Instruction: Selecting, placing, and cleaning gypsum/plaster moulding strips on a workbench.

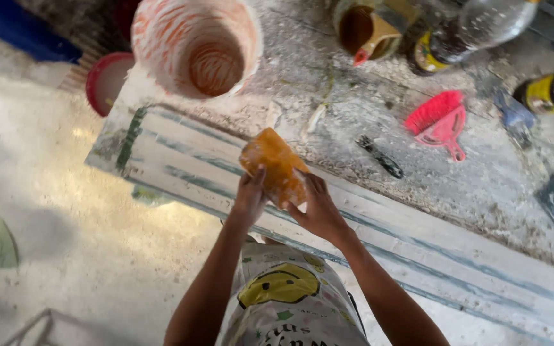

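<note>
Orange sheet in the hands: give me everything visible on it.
The orange sheet is a roughly rectangular, yellow-orange piece, mottled and worn-looking, possibly sandpaper or a stiff pad; the material can't be told for sure. It is tilted, its upper end toward the bucket, held above a long whitish board. The left hand grips its lower left edge, the right hand its lower right. Its surface looks slightly curved. Nothing else touches it.

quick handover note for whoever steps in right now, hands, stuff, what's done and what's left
Left hand and right hand both grip the orange sheet, held above the long white moulded board.
White bucket stands past the board's far end; pink brush and dustpan and a dark tool lie on the dusty floor beyond it.
Done: sheet in hand.
Left: sheet has not met the board.
</note>
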